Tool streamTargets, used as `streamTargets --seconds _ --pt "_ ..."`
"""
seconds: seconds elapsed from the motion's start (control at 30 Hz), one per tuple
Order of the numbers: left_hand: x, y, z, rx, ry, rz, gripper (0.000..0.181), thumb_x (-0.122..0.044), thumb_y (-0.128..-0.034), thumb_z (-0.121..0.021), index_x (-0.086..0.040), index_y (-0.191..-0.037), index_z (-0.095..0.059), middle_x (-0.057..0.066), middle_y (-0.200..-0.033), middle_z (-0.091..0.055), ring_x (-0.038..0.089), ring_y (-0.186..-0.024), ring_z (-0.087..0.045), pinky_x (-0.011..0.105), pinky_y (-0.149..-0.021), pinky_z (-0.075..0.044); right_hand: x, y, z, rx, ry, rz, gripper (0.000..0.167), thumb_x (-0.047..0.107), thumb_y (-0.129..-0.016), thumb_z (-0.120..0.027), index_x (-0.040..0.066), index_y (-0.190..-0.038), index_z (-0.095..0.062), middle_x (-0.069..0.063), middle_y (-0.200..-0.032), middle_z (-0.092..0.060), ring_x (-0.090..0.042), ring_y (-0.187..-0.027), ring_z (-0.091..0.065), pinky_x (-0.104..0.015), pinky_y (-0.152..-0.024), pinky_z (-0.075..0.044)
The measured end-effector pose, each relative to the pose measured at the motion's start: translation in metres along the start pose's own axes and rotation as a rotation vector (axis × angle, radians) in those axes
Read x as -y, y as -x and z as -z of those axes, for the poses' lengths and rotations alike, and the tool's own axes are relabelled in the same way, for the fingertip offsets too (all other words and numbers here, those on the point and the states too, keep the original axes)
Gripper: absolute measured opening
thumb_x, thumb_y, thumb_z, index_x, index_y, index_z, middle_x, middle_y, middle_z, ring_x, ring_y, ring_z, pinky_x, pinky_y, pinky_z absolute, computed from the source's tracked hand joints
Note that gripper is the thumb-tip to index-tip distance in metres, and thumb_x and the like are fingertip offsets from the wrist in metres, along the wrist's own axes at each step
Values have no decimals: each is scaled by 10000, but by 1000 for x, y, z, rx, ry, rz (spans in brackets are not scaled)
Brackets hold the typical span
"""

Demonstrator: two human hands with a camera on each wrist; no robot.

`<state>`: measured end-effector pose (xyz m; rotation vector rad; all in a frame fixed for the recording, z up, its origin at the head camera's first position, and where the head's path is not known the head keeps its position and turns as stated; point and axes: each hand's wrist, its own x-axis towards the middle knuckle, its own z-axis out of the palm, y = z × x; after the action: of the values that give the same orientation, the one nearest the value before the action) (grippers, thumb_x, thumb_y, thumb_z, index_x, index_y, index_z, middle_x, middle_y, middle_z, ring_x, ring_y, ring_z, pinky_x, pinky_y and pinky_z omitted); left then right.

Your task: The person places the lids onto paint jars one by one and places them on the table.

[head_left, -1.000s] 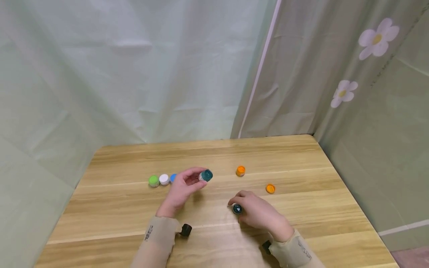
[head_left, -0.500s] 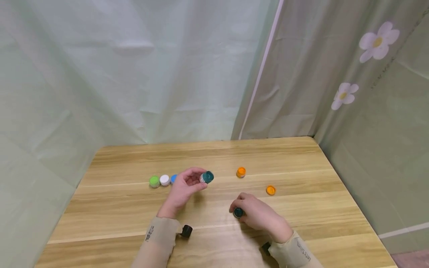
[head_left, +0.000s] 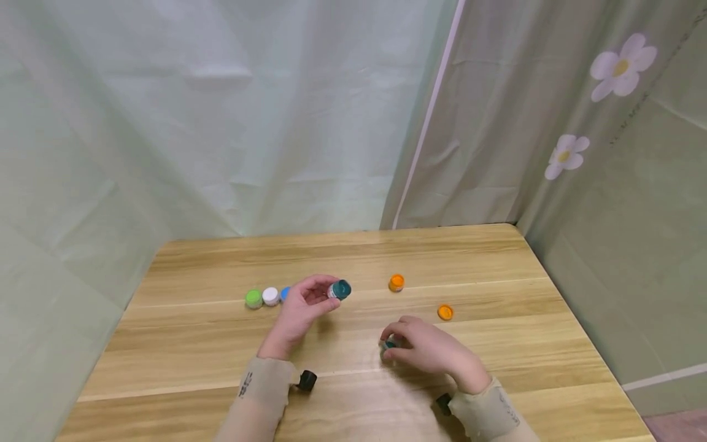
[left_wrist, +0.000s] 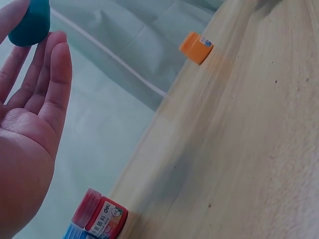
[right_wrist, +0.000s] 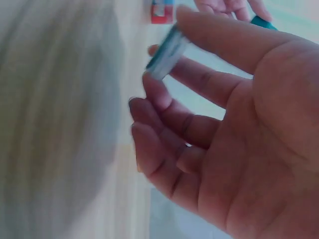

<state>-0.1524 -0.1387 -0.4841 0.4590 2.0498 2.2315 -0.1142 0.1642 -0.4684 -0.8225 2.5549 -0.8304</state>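
My left hand (head_left: 298,314) holds a small teal paint jar (head_left: 339,290) up above the table, tilted so its uncapped mouth shows teal paint. Thumb and fingers pinch the jar's sides; in the left wrist view its teal body (left_wrist: 31,25) is cut off at the top. Lower and to the right, just above the table, my right hand (head_left: 428,348) pinches the jar's lid (head_left: 389,347) between thumb and fingertips. Seen from the right wrist, the lid (right_wrist: 168,54) is tilted edge-on and blurred. Jar and lid are well apart.
An uncapped orange paint jar (head_left: 396,283) stands beyond my right hand, its lid (head_left: 445,312) lying nearer. Green (head_left: 253,299), white (head_left: 270,296) and blue (head_left: 285,294) jars line up at left. A red jar (left_wrist: 107,216) shows only in the wrist views. A curtain hangs behind the table.
My right hand has turned the lid from facing upward to a tilt, with the thumb now showing on the near side. My left hand and the jar stay almost still.
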Motion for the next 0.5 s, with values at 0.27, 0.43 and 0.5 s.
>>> streamTargets --seconds 0.27,0.43,0.5 --pt "-6 1 -5 29 1 -20 400 2 -931 -809 41 -1306 -675 67 -1149 -717 160 -992 -673 270 -888 -579 12 3 26 -211 -173 30 216 351 -984 -804 242 -1136 -696 79 -1011 -681 -182 -970 -646 -309 -779 -530" --pt "-9 1 -9 52 2 -50 383 11 -935 -799 44 -1297 -678 60 -1122 -718 154 -974 -669 270 -857 -582 29 -1 42 -351 -243 80 283 328 -982 -801 251 -1232 -693 80 -1017 -678 -201 -992 -638 -339 -783 -523" --pt "-10 1 -10 59 0 -62 377 4 -940 -797 38 -1298 -681 65 -1125 -718 159 -974 -671 272 -853 -584 36 -5 46 -388 -250 98 296 328 -995 -788 268 -1273 -705 105 -1038 -676 -190 -1001 -636 -353 -793 -529"
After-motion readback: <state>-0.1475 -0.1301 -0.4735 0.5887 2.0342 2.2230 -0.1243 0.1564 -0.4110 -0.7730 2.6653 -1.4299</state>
